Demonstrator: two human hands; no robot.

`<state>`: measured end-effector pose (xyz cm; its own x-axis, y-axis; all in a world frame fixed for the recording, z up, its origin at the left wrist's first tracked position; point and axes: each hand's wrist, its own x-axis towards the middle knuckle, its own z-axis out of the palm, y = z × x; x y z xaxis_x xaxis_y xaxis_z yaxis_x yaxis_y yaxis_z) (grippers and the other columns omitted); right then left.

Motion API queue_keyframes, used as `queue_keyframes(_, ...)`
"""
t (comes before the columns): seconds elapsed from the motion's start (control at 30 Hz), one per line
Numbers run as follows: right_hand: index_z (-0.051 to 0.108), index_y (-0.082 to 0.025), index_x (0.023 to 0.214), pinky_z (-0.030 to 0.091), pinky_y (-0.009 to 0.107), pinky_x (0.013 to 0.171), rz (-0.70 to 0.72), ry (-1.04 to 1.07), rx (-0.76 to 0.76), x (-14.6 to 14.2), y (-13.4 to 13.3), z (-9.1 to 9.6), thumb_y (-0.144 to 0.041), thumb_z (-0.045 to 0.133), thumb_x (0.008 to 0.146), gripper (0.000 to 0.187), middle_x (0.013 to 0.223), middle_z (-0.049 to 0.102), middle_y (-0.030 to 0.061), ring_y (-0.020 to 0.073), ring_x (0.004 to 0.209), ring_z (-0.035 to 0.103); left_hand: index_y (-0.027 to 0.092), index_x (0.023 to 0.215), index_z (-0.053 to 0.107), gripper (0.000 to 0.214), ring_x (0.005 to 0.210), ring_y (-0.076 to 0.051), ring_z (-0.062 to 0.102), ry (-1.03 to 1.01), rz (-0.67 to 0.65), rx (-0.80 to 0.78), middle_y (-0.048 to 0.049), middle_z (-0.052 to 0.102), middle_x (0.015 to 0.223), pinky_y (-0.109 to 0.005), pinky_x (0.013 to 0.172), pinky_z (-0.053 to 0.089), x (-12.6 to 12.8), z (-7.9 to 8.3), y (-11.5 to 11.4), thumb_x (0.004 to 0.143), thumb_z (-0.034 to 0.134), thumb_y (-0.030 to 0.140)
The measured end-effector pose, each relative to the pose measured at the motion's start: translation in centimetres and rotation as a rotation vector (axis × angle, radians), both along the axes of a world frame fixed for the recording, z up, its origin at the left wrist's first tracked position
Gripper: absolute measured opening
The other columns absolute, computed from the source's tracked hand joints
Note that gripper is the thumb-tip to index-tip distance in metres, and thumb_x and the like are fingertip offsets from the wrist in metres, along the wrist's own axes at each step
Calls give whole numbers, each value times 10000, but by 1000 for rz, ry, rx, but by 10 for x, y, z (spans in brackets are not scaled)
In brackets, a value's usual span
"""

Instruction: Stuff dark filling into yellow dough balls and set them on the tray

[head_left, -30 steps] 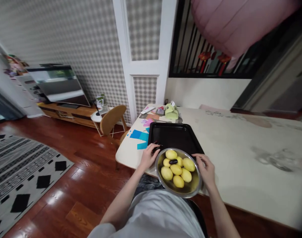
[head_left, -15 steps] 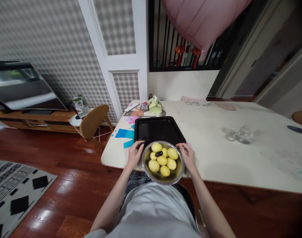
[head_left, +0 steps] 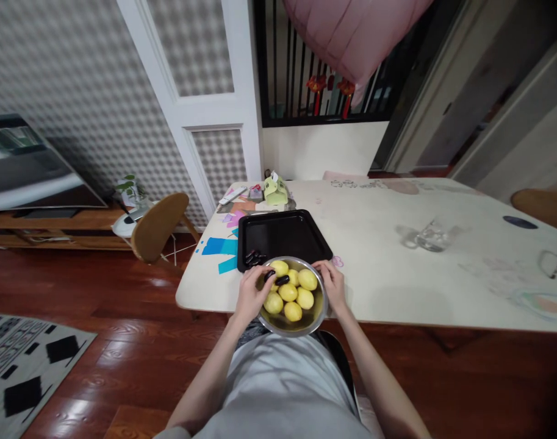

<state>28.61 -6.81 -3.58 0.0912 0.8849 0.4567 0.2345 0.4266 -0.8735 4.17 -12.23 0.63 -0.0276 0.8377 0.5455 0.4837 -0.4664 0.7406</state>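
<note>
A steel bowl (head_left: 323, 305) full of yellow lemons (head_left: 288, 292) is at the table's front edge, close to my body. My left hand (head_left: 253, 294) reaches over its left rim, pinching a dark, glossy, long grape (head_left: 269, 275) between thumb and fingers. Another dark grape (head_left: 282, 280) lies on top of the lemons. On the right side, my right hand (head_left: 331, 281) grips the bowl's rim. Just beyond the bowl, a black baking tray (head_left: 282, 235) lies flat, with several dark grapes (head_left: 254, 258) in its near left corner, partly behind my left hand.
On the white table (head_left: 374, 244) stand a green tissue box (head_left: 275, 190) at the back and a clear glass vessel (head_left: 430, 236) to the right. A wooden chair (head_left: 157, 228) is at the left end. Overhead hangs a pink balloon (head_left: 351, 36).
My left hand has come from the tray's near left corner in over the bowl's left rim, with a dark grape in its fingers. My right hand stays at the bowl's rim.
</note>
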Motion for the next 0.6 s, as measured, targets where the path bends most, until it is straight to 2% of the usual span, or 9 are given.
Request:
queue_keyframes(0.13, 697, -251, 890, 528, 324, 721, 28, -6, -8, -2, -1, -3, -461, 445, 1040, 361, 845, 752, 42, 227, 817, 684, 213, 1060, 730, 150, 994, -246, 725, 22, 6, -30, -79, 782, 1062, -374, 902, 553, -3, 0, -1, 993, 667, 331)
queue_keyframes(0.37, 700, -249, 860, 513, 311, 695, 27, -56, -19, 0, 0, 0, -421, 451, 1015, 339, 810, 750, 32, 219, 777, 680, 217, 1051, 719, 127, 992, -249, 729, 137, -36, 30, -71, 791, 1060, -385, 901, 535, -6, 1, -2, 996, 666, 318)
queue_keyframes(0.6, 691, -246, 843, 513, 308, 698, 10, -80, -14, 0, 0, 2, -373, 448, 994, 313, 807, 753, 30, 215, 766, 684, 216, 1041, 719, 126, 974, -258, 724, 206, -29, 9, -71, 789, 1037, -402, 898, 524, -6, -1, -2, 990, 673, 321)
